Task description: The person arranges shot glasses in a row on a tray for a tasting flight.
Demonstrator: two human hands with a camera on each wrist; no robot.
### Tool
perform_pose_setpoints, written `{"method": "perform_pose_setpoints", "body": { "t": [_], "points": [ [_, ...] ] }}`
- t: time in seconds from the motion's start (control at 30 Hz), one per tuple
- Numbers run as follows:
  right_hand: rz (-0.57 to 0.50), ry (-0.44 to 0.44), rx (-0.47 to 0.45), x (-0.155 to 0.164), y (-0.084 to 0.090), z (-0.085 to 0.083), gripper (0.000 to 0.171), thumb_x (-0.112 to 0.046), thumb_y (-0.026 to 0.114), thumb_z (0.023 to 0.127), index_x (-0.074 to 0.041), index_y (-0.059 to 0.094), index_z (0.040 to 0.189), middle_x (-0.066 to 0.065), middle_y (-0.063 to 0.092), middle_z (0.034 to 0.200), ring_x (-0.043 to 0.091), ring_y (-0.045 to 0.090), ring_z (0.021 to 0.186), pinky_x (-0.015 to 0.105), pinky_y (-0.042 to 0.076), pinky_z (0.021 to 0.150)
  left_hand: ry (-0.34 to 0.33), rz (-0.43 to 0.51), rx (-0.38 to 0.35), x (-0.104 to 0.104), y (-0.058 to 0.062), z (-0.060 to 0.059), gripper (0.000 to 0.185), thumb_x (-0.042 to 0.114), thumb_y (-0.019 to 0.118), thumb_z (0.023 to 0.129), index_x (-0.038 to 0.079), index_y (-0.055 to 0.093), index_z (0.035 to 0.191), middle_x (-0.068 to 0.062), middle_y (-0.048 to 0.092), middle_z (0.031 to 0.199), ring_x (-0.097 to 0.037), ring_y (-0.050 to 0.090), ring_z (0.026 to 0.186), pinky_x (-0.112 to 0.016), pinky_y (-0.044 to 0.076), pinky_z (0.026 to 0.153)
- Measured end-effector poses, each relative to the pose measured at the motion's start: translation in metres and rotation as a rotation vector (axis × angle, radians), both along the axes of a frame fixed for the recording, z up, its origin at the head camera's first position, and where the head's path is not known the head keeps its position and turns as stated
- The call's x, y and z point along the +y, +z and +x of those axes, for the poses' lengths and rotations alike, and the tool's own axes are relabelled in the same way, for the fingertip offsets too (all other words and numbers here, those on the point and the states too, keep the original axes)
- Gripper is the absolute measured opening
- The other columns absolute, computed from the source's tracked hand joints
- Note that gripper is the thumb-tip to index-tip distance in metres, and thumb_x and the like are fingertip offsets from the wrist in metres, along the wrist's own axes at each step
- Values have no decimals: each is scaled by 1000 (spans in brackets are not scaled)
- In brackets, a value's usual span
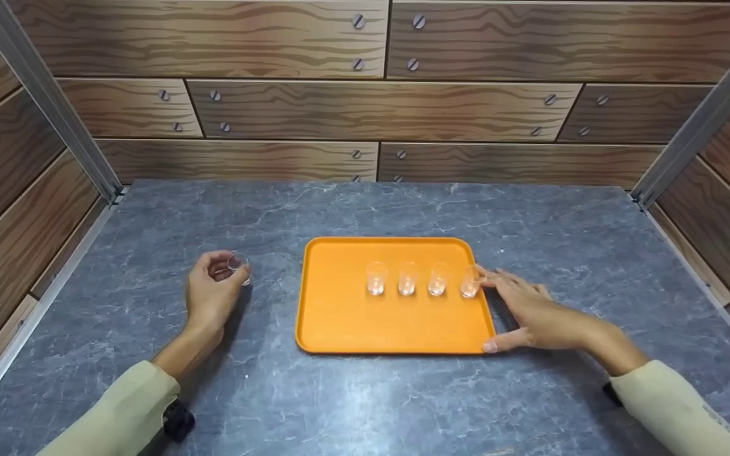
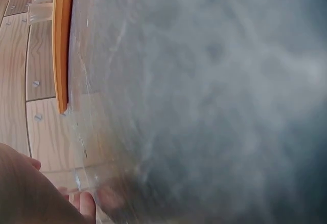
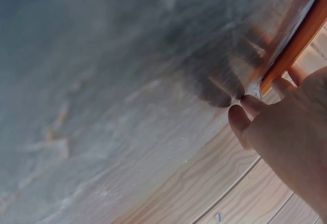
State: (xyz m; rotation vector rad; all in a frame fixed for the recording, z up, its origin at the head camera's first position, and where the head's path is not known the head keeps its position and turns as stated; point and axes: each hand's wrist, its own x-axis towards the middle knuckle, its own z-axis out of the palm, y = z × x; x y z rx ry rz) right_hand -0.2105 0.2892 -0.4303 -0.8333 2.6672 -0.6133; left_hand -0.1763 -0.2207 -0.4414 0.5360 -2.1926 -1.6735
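Out to the left of the orange tray, my left hand grips a small clear glass between thumb and fingers, low over the table. Several matching glasses stand upright in a row on the tray. My right hand is spread at the tray's right edge, with its thumb at the near right corner. Its forefinger reaches the rim beside the rightmost glass; whether it touches that glass I cannot tell. The left wrist view shows only part of the left hand.
The tray lies on a grey marbled table. Wood-patterned panels wall in the back and both sides. Metal posts rise at the back corners.
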Motion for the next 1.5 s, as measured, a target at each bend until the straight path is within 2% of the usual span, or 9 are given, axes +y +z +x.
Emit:
{"method": "perform_pose_setpoints", "body": {
  "t": [0.37,0.6,0.73,1.03,1.27,1.5],
  "points": [
    [6,6,12,0,0,0,103,-70,78,75,-25,32,155,1,13,172,40,15,155,80,13,109,-14,11,6,-2,-1,1,31,11,78,89,3,62,114,-15,72,115,-10,65,93,-13,50,78],
    [5,6,5,-1,0,1,103,-70,78,76,-23,32,155,2,13,172,44,12,155,84,8,107,5,12,18,-3,-2,1,29,11,80,87,4,64,110,-8,73,103,-8,66,88,-15,51,75],
    [3,10,8,-1,0,1,102,-70,77,77,-23,32,155,2,13,172,44,13,155,84,10,108,9,10,26,-3,-2,3,29,13,82,87,4,66,109,-5,74,100,-7,66,86,-15,52,73],
    [-13,23,16,0,0,2,98,-68,78,78,-24,34,153,3,14,172,44,14,154,83,13,106,-23,34,142,-1,1,5,35,9,82,87,-1,65,116,-13,74,103,-7,68,84,-15,55,73],
    [-17,26,17,0,0,2,96,-68,78,78,-25,35,152,5,15,172,43,16,154,82,14,106,-57,10,217,5,3,8,32,8,81,88,-1,66,114,-19,74,107,-9,69,87,-15,56,71],
    [-19,36,29,0,0,1,95,-67,78,78,-26,35,152,6,17,172,43,16,154,78,17,106,-81,-12,239,13,6,10,32,5,82,86,2,68,114,-12,76,107,-16,68,89,-19,57,67]
  ]
}}
